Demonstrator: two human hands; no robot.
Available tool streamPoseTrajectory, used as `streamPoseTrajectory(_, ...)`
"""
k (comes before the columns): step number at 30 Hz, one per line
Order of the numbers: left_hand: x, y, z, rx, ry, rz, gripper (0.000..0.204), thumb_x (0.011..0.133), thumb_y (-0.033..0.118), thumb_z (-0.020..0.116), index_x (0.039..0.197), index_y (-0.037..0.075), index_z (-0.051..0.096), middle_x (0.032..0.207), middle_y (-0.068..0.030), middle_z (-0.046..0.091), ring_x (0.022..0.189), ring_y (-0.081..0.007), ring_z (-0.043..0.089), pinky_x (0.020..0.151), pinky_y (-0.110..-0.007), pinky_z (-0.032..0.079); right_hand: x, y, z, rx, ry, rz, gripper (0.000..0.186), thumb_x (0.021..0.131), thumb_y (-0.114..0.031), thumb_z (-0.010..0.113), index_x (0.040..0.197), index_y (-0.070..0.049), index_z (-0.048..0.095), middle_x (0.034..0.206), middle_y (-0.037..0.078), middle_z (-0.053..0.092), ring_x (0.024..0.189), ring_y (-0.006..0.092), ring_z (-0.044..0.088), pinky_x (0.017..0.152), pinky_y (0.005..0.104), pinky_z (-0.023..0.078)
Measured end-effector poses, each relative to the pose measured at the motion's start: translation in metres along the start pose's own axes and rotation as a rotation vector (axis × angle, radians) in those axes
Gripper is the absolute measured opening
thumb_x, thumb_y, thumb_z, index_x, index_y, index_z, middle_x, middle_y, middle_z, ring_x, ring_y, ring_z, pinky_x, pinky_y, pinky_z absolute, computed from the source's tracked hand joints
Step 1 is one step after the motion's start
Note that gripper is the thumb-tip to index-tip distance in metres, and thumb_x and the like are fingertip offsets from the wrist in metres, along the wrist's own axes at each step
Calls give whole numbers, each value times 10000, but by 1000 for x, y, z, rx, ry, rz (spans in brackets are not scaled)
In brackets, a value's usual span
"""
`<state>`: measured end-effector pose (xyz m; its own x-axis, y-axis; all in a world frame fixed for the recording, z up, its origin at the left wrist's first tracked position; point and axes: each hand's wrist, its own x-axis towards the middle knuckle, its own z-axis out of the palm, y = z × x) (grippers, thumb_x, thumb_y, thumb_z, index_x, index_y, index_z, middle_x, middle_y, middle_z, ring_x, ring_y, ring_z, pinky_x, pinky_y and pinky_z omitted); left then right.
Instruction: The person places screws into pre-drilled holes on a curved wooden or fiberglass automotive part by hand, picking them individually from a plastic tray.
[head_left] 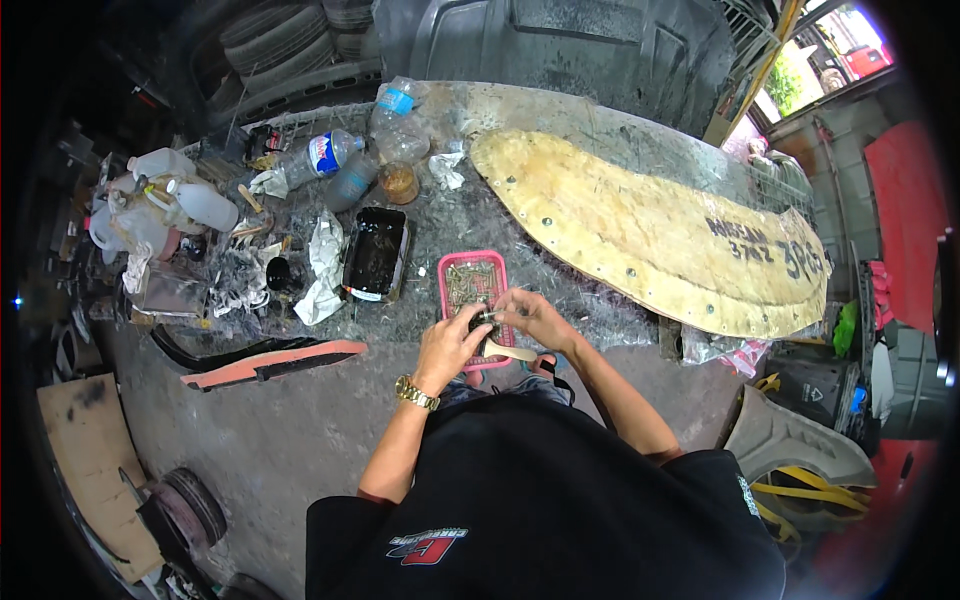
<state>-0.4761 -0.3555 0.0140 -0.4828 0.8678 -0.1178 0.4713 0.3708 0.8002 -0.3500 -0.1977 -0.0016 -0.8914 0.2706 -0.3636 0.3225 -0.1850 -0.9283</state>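
Over a pink plastic basket [442, 275] at the table's near edge, my two hands come close together. The basket holds several small metal bolts or screws [470, 280]. My left hand [452, 348], with a gold watch at its wrist, is closed around the dark part of a pale-handled tool, which looks like a paintbrush [511, 351]. Its pale handle points to the right. The fingers of my right hand [535, 318] are pinched beside the left fingertips; a small shiny piece shows there, too small to name.
Left of the basket stands a black tray [378, 250] with dark liquid, next to crumpled paper [325, 265]. Plastic bottles [320, 155] and white jugs [205, 205] crowd the left side. A large curved wooden board [650, 240] fills the right. Long trim pieces [275, 365] jut below the table.
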Motion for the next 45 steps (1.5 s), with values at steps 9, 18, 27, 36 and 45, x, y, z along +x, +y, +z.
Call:
streamPoseTrajectory(9,-7,-13,-8,21,40,62,249,874,265,616,1026,69,638,804,-150,671,732,-350,646,620,-420,508,6,2,12,-2,-49,12,123,900,-165,626,957,-67,576,678,-77,425,610,30,383,523,205,308)
streamPoseTrajectory(18,-16,-10,-17,159,102,142,242,853,174,646,1062,52,633,879,-173,673,782,-355,649,651,-413,497,5,30,5,-182,305,-37,384,860,-295,641,1104,1,613,1017,152,642,943,230,609,841,358,478)
streamPoseTrajectory(27,-20,48,75,277,-235,410,213,834,221,653,796,31,563,673,-197,597,623,-395,590,544,-463,442,-84,100,0,190,215,-8,306,859,-360,659,819,-60,614,676,-22,554,559,93,486,471,241,385)
streamPoseTrajectory(36,-25,157,191,286,-614,414,352,766,284,633,991,23,562,864,-258,620,814,-450,586,725,-509,458,-261,112,-79,218,549,-6,245,903,-316,604,888,-72,616,678,-23,493,577,82,417,504,253,348)
streamPoseTrajectory(45,-76,219,380,-517,-1131,-177,262,906,-19,502,1152,-109,515,1147,-161,593,1057,-255,605,923,-321,493,-500,187,-133,409,937,154,222,891,-264,620,919,-45,647,635,-11,504,558,67,414,496,264,355)
